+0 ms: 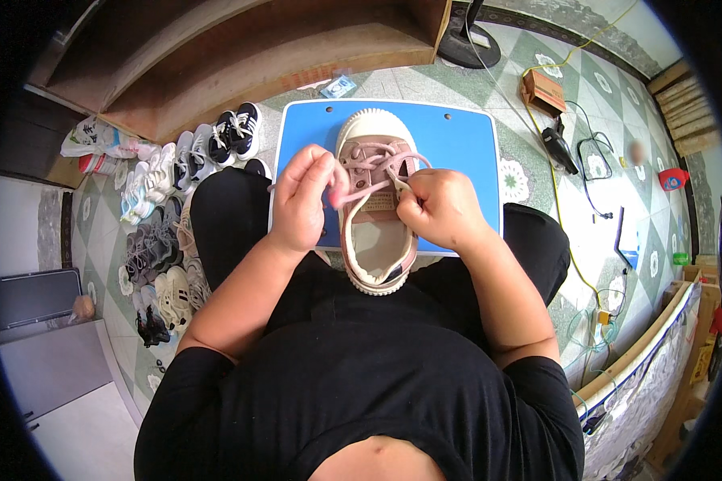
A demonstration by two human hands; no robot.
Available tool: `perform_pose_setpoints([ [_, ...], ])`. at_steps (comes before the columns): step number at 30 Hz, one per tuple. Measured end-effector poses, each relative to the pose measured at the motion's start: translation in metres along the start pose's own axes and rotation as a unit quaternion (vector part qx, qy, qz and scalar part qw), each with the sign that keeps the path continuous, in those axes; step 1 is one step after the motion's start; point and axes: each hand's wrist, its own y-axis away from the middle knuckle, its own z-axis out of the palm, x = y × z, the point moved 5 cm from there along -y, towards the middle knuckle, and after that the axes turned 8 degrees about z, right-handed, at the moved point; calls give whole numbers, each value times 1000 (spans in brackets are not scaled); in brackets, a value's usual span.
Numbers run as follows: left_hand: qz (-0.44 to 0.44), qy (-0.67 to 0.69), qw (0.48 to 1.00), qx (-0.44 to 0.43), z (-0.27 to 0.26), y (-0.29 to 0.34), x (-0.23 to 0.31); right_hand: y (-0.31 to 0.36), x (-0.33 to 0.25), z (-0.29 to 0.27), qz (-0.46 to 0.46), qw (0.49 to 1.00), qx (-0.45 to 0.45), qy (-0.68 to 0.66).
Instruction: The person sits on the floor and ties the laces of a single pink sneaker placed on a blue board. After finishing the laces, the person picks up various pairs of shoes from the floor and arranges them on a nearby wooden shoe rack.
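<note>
Black-shirted torso (345, 377) foremost, a person pinches pink shoelaces (365, 193) in the left hand (303, 200) and closes the right hand (445, 208) on them. Brown cardboard box (546, 94), upper right, contents hidden. Pink-and-cream lace-up shoe (374, 212), centre, points toe-up, near vertical, on a blue tabletop (453, 144), hands partly screening its sides; assorted shoes (165, 234) line frame left.

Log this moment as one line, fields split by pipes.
pink shoe on blue table | left hand: pinching pink lace | right hand: curled at shoe's right side, grip unclear
</note>
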Motion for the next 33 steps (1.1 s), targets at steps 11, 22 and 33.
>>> perform_pose_setpoints([
  [11, 66, -369, 923, -84, 23, -2, 2, -1, -1, 2, -9, 1000, 1, -10],
  [22, -34, 16, 998, -44, 37, 23, 28, 1, 3, 0, 54, 998, -10, -7],
  [33, -21, 35, 953, -299, 78, 48, 46, 14, 20, 9, 263, 946, -33, -189],
])
